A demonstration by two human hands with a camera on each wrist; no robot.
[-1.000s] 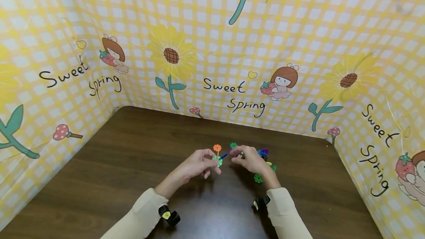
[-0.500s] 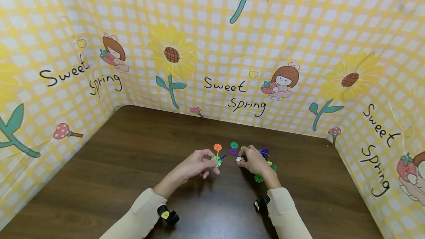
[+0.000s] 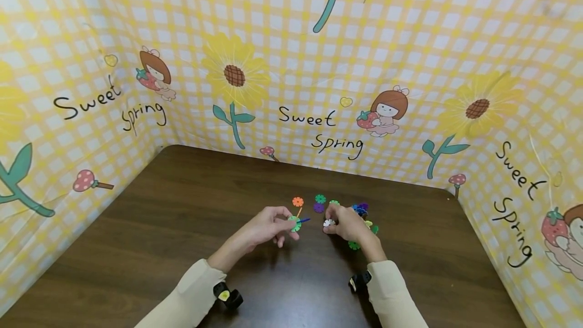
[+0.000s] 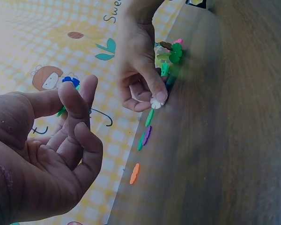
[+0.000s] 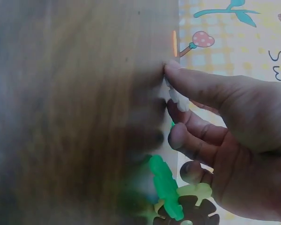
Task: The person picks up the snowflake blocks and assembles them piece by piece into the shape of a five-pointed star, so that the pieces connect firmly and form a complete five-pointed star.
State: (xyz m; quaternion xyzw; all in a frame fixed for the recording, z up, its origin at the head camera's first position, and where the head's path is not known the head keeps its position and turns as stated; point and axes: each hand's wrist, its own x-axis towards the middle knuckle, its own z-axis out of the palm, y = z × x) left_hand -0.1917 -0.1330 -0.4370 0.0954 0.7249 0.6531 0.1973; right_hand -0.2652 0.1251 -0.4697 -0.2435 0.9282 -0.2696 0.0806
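Note:
Between thumb and fingers my left hand (image 3: 272, 228) pinches a light green notched flower disc (image 3: 295, 224), raised over the table. A blue disc (image 3: 304, 220) seen edge-on is joined to it, and a thin orange sliver rises from its top. In the left wrist view the fingers cover most of this assembly; part of the blue disc (image 4: 71, 81) shows. My right hand (image 3: 349, 225) pinches a white flower disc (image 3: 328, 223) low at the table, apart from the left hand's pieces. In the right wrist view, thumb and fingertips hold that white disc (image 5: 180, 100).
An orange disc (image 3: 298, 201), a green disc (image 3: 320, 199) and a purple disc (image 3: 319, 207) lie flat beyond the hands. Several joined or heaped pieces, blue, yellow and green (image 3: 354, 245), sit beside the right hand. A checked cloth (image 3: 291, 65) walls the brown table (image 3: 205, 181).
My right hand has come back from near the left hand's pieces and now pinches the white disc. The left hand has shifted slightly left and tilted its pieces.

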